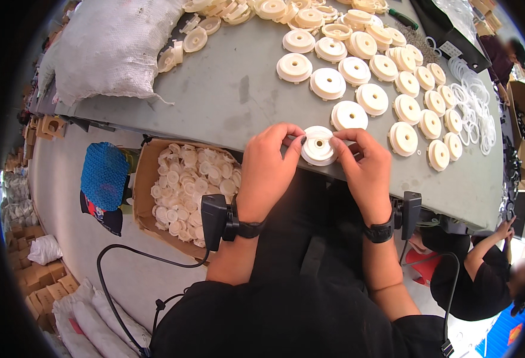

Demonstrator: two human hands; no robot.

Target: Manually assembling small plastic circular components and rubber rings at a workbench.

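At the near edge of the grey table (227,107) lies a round white plastic disc (319,156) with a small brass-coloured hole in its centre. My left hand (271,167) grips its left rim, thumb and forefinger closed together there. On the opposite rim my right hand (367,170) pinches with thumb and fingers. A thin pale curve crosses the disc's top between my fingertips; I cannot make out whether it is a separate ring. Just behind stands a similar cream disc (358,121), close to my right fingers.
Rows of cream discs (407,109) cover the table's right side, beside a heap of clear rings (472,98). A white woven sack (110,51) sits at far left. Below the table edge stands a carton (143,200) full of white plastic parts (182,179). Another person (483,268) works at right.
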